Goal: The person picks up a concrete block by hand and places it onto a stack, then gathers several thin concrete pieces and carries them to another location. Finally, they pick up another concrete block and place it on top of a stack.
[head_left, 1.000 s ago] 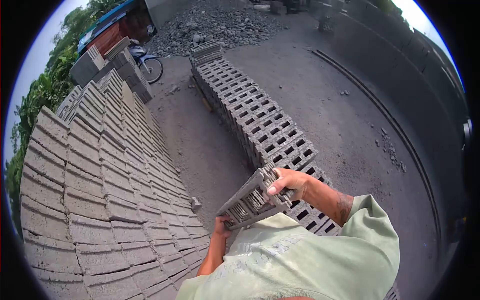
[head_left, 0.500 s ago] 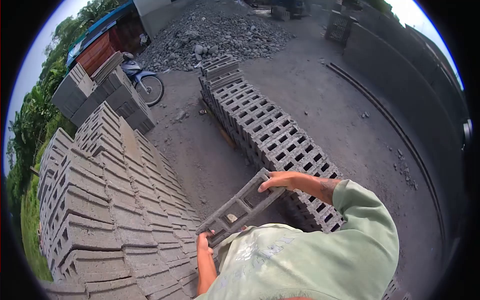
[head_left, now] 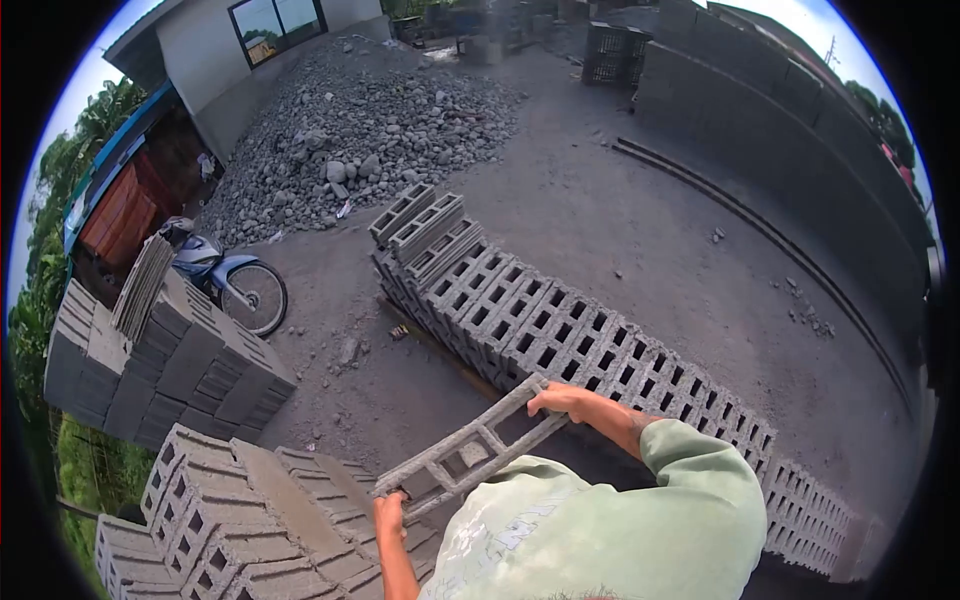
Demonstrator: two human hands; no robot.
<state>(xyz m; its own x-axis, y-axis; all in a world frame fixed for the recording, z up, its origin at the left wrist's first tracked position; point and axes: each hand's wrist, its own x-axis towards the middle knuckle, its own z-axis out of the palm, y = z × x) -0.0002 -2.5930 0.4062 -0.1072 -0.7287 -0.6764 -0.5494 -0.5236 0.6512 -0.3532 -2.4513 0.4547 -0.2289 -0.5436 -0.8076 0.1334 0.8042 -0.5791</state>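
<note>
A grey hollow concrete block (head_left: 481, 432) is held tilted in front of my body, its hollow openings facing up toward me. My left hand (head_left: 390, 513) grips its lower left end, fingers curled over the edge. At the upper right end, my right hand (head_left: 562, 399) is closed round the other edge. Beyond the right hand runs a long row of hollow blocks (head_left: 590, 335) standing side by side, with a few more blocks (head_left: 425, 228) laid on its far end. Below my left hand is a stepped stack of blocks (head_left: 290, 500).
Another block stack (head_left: 185, 360) stands at the left, with a blue motorcycle (head_left: 225, 275) behind it. A gravel pile (head_left: 350, 130) lies ahead by a building. Long dark rails (head_left: 760, 230) run along the ground near the grey wall (head_left: 780, 130) on the right.
The view has swung up and leftward, bringing the building and more of the gravel pile in. Both hands still hold the block, which sits lower in the picture.
</note>
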